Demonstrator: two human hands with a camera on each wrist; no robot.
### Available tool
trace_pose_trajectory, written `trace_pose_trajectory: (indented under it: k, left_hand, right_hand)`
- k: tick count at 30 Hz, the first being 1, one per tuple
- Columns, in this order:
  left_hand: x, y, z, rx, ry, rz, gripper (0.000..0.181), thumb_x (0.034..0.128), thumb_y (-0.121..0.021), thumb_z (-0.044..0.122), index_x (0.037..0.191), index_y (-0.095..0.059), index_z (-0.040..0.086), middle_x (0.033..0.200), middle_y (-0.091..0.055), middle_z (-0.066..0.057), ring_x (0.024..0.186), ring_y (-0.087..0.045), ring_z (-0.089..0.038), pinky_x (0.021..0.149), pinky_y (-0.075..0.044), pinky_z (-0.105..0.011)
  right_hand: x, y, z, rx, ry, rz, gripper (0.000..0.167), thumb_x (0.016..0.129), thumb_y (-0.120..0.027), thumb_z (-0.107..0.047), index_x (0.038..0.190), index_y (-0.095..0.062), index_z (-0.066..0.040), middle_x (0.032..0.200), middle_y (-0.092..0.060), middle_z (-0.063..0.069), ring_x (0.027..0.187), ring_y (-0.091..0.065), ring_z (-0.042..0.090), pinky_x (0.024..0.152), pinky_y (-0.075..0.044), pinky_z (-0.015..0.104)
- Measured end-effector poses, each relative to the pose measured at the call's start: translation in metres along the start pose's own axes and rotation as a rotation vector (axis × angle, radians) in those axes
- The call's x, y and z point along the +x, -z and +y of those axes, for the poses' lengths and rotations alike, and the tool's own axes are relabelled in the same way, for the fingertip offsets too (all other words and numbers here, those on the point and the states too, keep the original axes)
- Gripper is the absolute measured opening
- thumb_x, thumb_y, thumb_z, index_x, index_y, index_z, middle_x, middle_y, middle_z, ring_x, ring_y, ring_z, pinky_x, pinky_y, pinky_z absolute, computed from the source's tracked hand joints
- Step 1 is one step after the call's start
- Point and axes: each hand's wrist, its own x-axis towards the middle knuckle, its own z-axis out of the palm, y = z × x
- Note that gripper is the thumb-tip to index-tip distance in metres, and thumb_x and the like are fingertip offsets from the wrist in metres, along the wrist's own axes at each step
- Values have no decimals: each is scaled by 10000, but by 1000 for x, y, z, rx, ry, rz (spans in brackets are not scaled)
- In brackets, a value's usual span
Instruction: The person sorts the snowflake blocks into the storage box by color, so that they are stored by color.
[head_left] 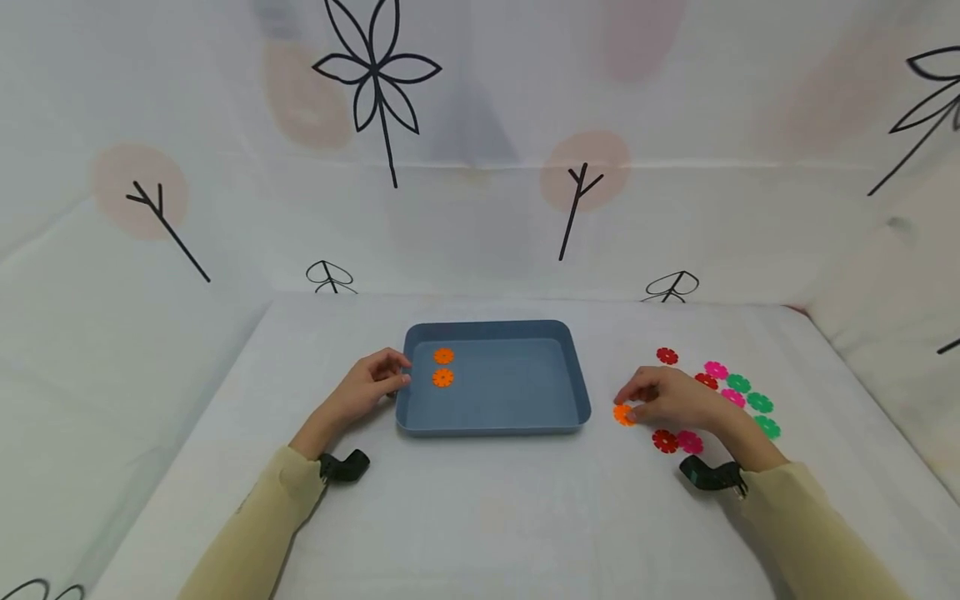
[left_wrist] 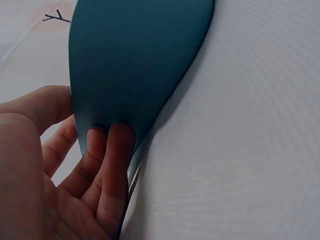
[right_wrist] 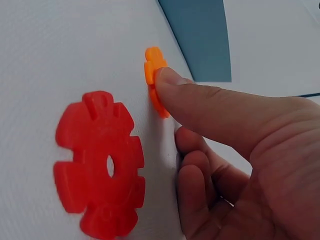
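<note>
A blue-grey tray (head_left: 491, 432) lies on the white table. My left hand (head_left: 367, 385) holds its left edge, and in the left wrist view several curled fingertips press on the outer wall (left_wrist: 140, 50). Two orange interlocking discs (head_left: 443, 356) (head_left: 442, 378) lie inside, near the left side. My right hand (head_left: 671, 400), right of the tray, pinches another orange interlocking disc (right_wrist: 154, 67) with the thumb in front; the fingertip behind it is hidden. Close to that hand lies a red interlocking disc (right_wrist: 100, 165) with a round centre hole.
Around the right hand lie more interlocking discs: red (head_left: 667, 356), pink (head_left: 716, 369) and green (head_left: 760, 402). Red and pink ones (head_left: 690, 442) lie nearer the front. A white patterned cloth (head_left: 480, 225) hangs behind the table (head_left: 495, 517).
</note>
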Motion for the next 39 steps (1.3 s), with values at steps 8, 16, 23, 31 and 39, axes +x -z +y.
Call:
trace_pose_trajectory:
  k: [8,16,23,31,39]
  left_hand:
    - [0,1,-1,-3,-2,0,217,974,-661,145,1155,-614,35,874,-577,-93,707,-537,-222,635,-455,-274]
    - [1,0,-2,-13,-3,2,217,971,-662,136,1152,-612,26,878,-582,-85,715,-549,-209,644,-470,-276]
    - [0,0,-1,-10,-5,2,223,970,-665,140,1153,-613,23,875,-585,-87,719,-551,-222,640,-464,-279]
    - [1,0,-3,-9,-5,1,226,969,-665,139,1154,-615,19,876,-585,-89,720,-551,-223,639,-460,-274]
    - [0,0,-1,-29,-4,-2,230,972,-660,131,1158,-609,6,890,-578,-94,719,-547,-219,647,-470,-276]
  right_hand:
    - [3,2,1,40,-1,-27,245,822,-813,-142,1055,-739,-129,1041,-615,61,974,-558,271,731,-547,310]
    - [1,2,0,38,19,-43,330,768,-866,-194,1059,-725,-128,1024,-586,70,976,-523,282,711,-539,302]
    - [1,3,1,43,36,-58,375,740,-885,-185,1064,-705,-125,1000,-558,83,950,-508,289,681,-534,299]
    - [1,4,3,90,21,-64,333,773,-856,-140,1029,-648,-94,943,-543,106,893,-514,287,663,-512,286]
    - [-1,3,4,152,1,-71,287,812,-821,-117,1022,-631,-72,929,-549,111,891,-526,284,656,-514,283]
